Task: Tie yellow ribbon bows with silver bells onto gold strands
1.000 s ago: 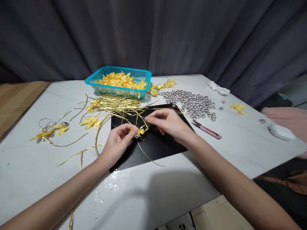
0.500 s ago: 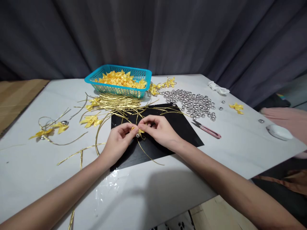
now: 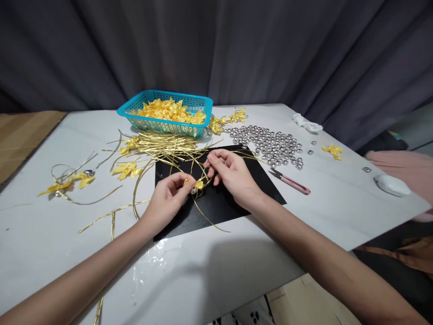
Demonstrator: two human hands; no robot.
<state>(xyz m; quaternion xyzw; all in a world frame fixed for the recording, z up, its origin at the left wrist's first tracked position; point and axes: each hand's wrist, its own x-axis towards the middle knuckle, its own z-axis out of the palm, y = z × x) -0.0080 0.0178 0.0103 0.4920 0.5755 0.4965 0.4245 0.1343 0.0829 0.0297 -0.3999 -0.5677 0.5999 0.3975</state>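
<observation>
Over a black mat (image 3: 264, 189), my left hand (image 3: 167, 194) pinches a small yellow ribbon flower (image 3: 199, 184) between thumb and fingers. A shiny silver bead (image 3: 194, 191) sits just under the flower. A thin gold cord (image 3: 211, 222) trails from it across the mat towards the front edge. My right hand (image 3: 235, 176) is a little to the right and higher, apart from the flower. Its thumb and forefinger are pressed together on a curved stretch of gold cord that loops by the fingertips. The bead's underside is hidden.
A blue basket (image 3: 165, 122) of yellow flowers stands behind a bundle of gold cords (image 3: 162, 143). Several silver beads (image 3: 270, 143) lie right of it, near pink-handled thread snips (image 3: 291, 182). Finished-looking flowers (image 3: 84, 179) lie left. A white computer mouse (image 3: 392, 185) is far right.
My right hand has moved away from the flower, up and to the right, drawing out a loop of cord. My left hand still holds the flower in nearly the same place.
</observation>
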